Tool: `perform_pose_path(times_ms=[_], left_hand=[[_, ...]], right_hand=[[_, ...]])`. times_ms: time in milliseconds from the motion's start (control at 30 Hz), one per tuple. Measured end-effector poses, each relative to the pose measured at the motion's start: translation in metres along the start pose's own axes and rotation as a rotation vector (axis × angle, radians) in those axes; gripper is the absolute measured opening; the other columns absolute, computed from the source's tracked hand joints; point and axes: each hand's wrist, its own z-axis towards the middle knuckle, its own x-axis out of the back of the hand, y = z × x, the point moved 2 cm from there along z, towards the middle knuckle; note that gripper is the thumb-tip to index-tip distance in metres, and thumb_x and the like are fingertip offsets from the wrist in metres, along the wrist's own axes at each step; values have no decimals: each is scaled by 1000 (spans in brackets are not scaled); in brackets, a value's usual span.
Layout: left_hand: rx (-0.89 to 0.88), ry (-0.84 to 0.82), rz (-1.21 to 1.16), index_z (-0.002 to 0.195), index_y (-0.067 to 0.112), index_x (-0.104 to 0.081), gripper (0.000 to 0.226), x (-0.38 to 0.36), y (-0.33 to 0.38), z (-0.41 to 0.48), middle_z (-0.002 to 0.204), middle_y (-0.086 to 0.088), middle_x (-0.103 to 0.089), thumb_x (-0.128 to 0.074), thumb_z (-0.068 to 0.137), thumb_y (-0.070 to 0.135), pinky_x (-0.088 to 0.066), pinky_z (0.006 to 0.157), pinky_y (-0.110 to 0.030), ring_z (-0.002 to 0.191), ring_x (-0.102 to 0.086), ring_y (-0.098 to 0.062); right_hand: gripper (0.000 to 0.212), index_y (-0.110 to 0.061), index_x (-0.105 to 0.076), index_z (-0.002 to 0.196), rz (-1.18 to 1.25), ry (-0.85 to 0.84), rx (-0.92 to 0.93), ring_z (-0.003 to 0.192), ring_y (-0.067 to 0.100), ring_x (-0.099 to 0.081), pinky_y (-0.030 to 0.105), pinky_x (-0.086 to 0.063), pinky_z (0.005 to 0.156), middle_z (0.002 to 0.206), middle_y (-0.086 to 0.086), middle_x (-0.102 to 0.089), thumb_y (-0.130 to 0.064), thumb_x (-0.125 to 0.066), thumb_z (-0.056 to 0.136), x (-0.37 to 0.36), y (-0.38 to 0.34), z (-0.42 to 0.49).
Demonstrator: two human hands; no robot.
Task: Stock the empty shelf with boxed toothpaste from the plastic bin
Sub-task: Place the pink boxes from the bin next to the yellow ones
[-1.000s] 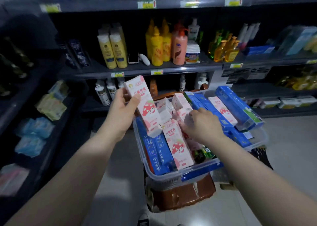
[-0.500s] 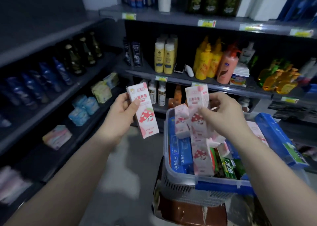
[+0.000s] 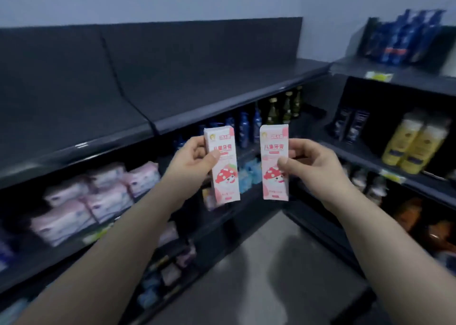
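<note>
The empty shelf, a broad dark board with a raised back panel, was seen above and beyond the fingers of both hands, running from the far left toward the corner. A grey floor was shown below the fingers, between the two shelving runs. Stacked pink packs were laid on a lower shelf down and to the left of the left-hand fingers. Tall yellow bottles were stood upright on a shelf well to the right of the right-hand fingers. Dark blue bottles were lined up just behind the fingers, under the empty shelf's front edge.

The left hand and the right hand were raised side by side, apart. A pink toothpaste box printed with a mushroom figure was pinched upright by the left hand, the thumb on its front face and the fingers curled behind its left edge. A second toothpaste box of the same print was pinched upright by the right hand, the thumb on the front and the fingers wrapped at its right edge. The two boxes were held near each other without touching, in the air below the empty shelf's front edge.
</note>
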Motion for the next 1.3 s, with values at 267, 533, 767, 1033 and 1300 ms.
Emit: perform_pose_path(times_ms=[267,533,767,1033,1300], left_hand=[[-27,274,125,118,18,-54,24,179,8,26,90,1,-67,-56,94,19,-56,78,-38,85,-70,-16],[-88,569,288,112,20,-56,19,309,10,44,95,1,-68,-57,93,14,-54,80,-27,81,-67,-6],[4,772,362,105,35,-54,23,395,-9,57,109,3,-69,-60,83,29,-50,94,-48,103,-65,-16],[192,875,541,115,14,-49,23,480,-19,63,116,-2,-64,-57,93,13,-48,98,-40,108,-61,-15],[372,834,673,118,18,-50,28,572,-16,71,112,0,-61,-60,92,24,-56,85,-41,99,-62,-17]], right_hand=[[34,-19,-63,113,118,-232,169,84,30,-66,39,-57,77,98,14,-65,-5,-69,83,-184,-51,97],[31,-27,-63,102,202,-479,242,72,13,-66,28,-57,70,87,0,-63,-2,-67,84,-324,-86,162],[30,-23,-60,106,249,-696,240,79,19,-71,37,-58,73,97,5,-64,-1,-64,86,-424,-97,222],[28,-20,-55,106,245,-918,232,77,14,-70,27,-55,63,95,0,-69,2,-60,88,-538,-115,256],[27,-22,-56,102,228,-966,118,88,24,-70,41,-57,77,97,8,-68,0,-61,87,-652,-125,265]])
